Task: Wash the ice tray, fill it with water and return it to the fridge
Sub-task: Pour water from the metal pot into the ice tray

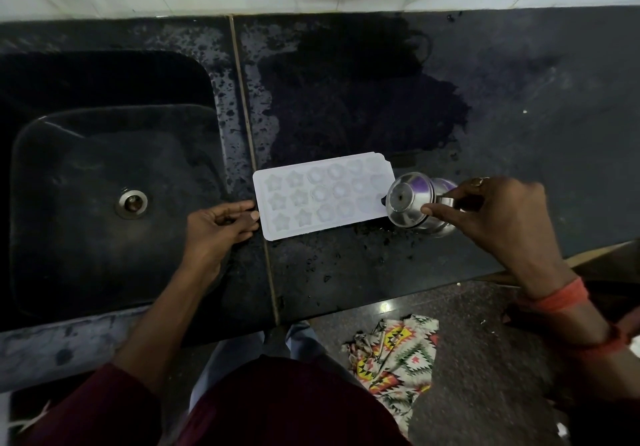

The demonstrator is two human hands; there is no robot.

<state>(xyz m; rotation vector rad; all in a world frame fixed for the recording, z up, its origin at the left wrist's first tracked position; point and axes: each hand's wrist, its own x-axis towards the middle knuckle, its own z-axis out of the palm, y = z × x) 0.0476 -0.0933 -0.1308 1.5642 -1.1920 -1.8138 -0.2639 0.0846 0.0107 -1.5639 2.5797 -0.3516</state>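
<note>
White plastic, the tray (322, 196) lies flat on the dark wet counter (519, 99), just right of the sink (104, 168) and close to the person's edge. Its long axis runs left to right across the body, the right end angled slightly away. The two hands sit one at each short end. The left hand (218, 227) is at the left end, its curled fingertips against the rim; whether they nip the rim or only press on it I cannot tell. The right hand (491, 213) grips a steel jug (405, 203) by its handle, thumb on the body, and holds it tipped on its side over the tray's right end, mouth toward the cells. No stream of water shows, and the cells are too pale to say which, if any, hold water. This looks like the filling step, with the wash done and the fridge trip yet to come. What the coming move turns on is that axis. The jug is at the right end, so any filling has to travel leftward along the rows toward the steadying left hand, which is the nearer one to the star-shaped cells. Once the tray is full, a lift from both short ends would keep it level; a one-ended lift would likely slop water down its length, the more so on a counter this wet.
</note>
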